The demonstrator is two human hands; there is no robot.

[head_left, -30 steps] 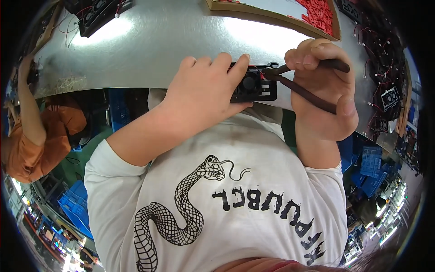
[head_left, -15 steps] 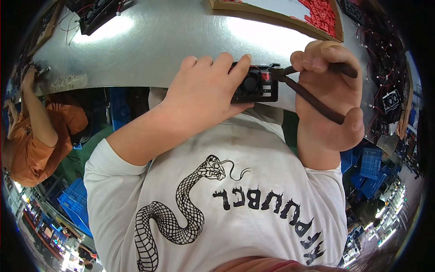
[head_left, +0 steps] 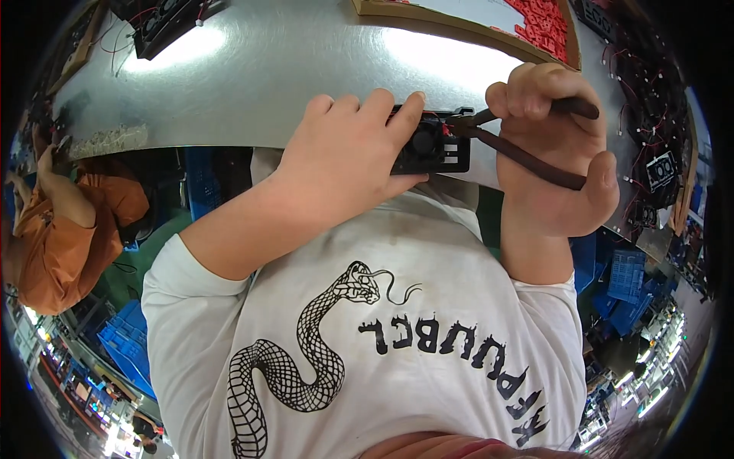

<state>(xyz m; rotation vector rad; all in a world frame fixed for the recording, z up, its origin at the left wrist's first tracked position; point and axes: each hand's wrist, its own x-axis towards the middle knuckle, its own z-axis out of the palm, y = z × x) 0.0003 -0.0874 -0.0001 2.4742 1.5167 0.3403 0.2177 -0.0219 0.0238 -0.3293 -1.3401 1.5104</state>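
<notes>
Two hands meet at upper centre: the left hand (head_left: 344,164) clamps a small black fan (head_left: 430,144), the right hand (head_left: 552,153) squeezes cutters (head_left: 527,149) (dark handles) at its red wire. Snipping looks underway; next needs a steady fan.

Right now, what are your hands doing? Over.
Left hand grips small black fan. Right hand squeezes dark-handled pliers, tips at the fan's red wire. Nothing blocking on the metal table.
</notes>
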